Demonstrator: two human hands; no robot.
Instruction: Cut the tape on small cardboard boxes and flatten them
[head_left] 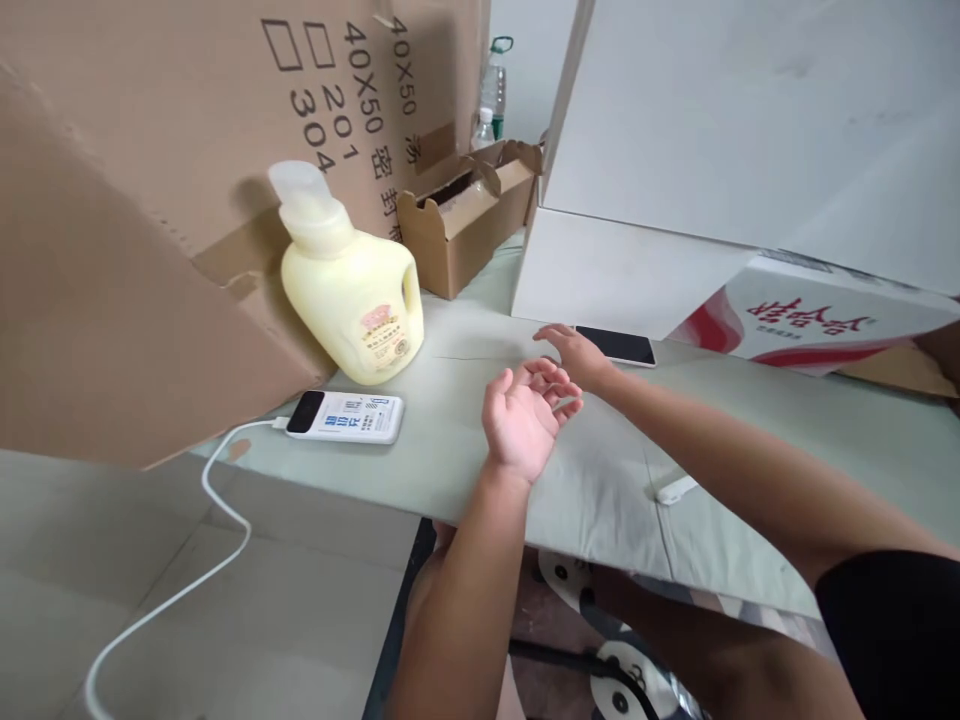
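My left hand (521, 415) hovers palm up over the pale green table (465, 450), fingers loosely curled, holding nothing. My right hand (574, 352) reaches across just behind it, fingers extended over the table, near a black phone (616, 345) lying flat. It touches nothing that I can see. A cream-yellow detergent bottle (349, 285) with a white cap stands to the left. In front of the bottle lies a white power bank (346, 416) with a white cable (202, 540) plugged in.
Large brown cardboard boxes (150, 180) rise at the left and back. A small open carton (465, 215) sits behind the bottle, with plastic water bottles (491, 95) beyond. White boxes (675, 180) and a red-printed box (810, 320) stand at right. A small white piece (677, 489) lies near the table edge.
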